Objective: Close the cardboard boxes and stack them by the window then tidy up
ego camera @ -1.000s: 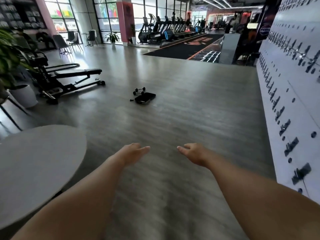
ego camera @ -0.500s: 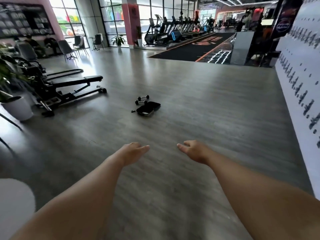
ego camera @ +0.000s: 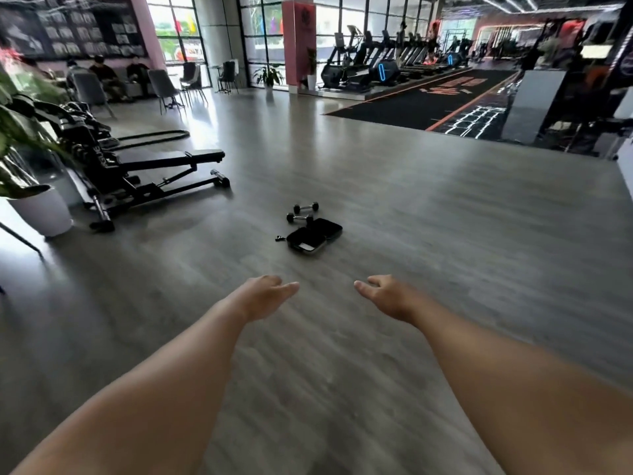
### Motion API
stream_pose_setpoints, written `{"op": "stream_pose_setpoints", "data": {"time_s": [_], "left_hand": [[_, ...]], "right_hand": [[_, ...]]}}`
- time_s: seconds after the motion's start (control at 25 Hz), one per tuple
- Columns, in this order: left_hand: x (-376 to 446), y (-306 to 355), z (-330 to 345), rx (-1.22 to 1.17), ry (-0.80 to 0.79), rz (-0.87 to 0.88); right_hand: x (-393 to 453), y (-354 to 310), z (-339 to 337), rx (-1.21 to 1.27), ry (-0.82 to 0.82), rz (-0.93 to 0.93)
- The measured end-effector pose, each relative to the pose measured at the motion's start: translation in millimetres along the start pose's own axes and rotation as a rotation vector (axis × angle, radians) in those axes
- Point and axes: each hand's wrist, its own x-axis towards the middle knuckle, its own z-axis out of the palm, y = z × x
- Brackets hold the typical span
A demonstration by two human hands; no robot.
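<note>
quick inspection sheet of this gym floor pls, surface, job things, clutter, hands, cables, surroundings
surface: grey wood-look floor, bare around the hands.
job's things: nothing seen; no cardboard boxes in view.
clutter: two small dumbbells beside an open black case, with a small black item to its left.
grip: left hand and right hand held out, fingers relaxed, holding nothing.
cables: thick black rope on the floor behind the bench.
surroundings: black weight bench, potted plant, chairs, treadmills, windows.

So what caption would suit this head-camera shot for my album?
Both bare hands, left hand and right hand, reach empty toward two dumbbells and an open black case on the gym floor.
</note>
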Motion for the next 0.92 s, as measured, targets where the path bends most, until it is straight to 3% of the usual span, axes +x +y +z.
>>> {"op": "stream_pose_setpoints", "data": {"time_s": [0.6,0.92], "left_hand": [[450,-73,-160,-0.012,0.005,-0.081],[669,-122,-269,-0.012,0.007,-0.15]], "right_hand": [[492,-99,-56,0.02,-0.015,-0.012],[748,-190,-83,-0.026,-0.071,-0.034]]}}
